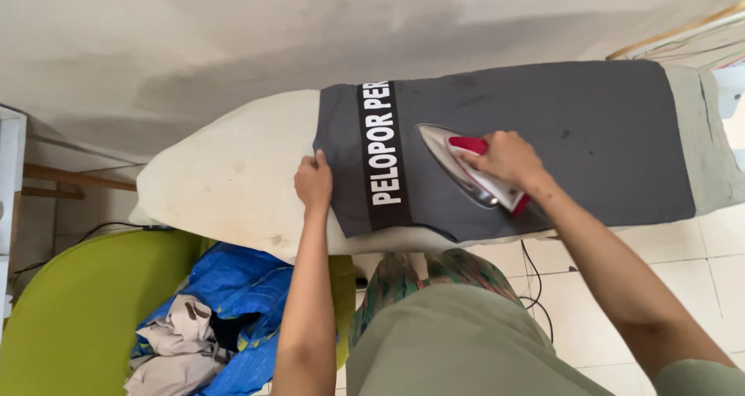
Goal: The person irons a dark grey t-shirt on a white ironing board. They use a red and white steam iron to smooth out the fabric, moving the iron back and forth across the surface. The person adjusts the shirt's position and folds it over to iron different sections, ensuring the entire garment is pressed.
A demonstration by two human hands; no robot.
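Item: dark grey garment [574, 140], spread flat over a cream-padded ironing board [233, 178]. A black band with white lettering [382, 151] crosses it near its left end; faint dark spots show on the plain grey field to the right.

Item: clothes iron [466, 167], silver body with a red handle, resting sole-down on the garment just right of the lettered band, nose pointing up and left.

Right hand [508, 159]: my fingers are wrapped closed around the red handle, covering most of it; the iron sits directly under my palm.

Left hand [313, 182]: laid flat, fingers together, pressing the garment's left edge against the board padding; it grasps nothing. It is near the iron, with the lettered band between them.

Edges and room: the garment's near hem hangs slightly over the board's front edge. Bare padding runs left of my left hand to the board's rounded tip. A broad stretch of grey cloth lies open to the right of the iron, ending at a paler grey-green cloth [710, 147] at the board's right end.

Below the board: a lime-green basket [70, 310] holding a blue plastic bag [240, 287] and crumpled beige laundry [174, 345]; white floor tiles [698, 248] and a black cord [535, 295].
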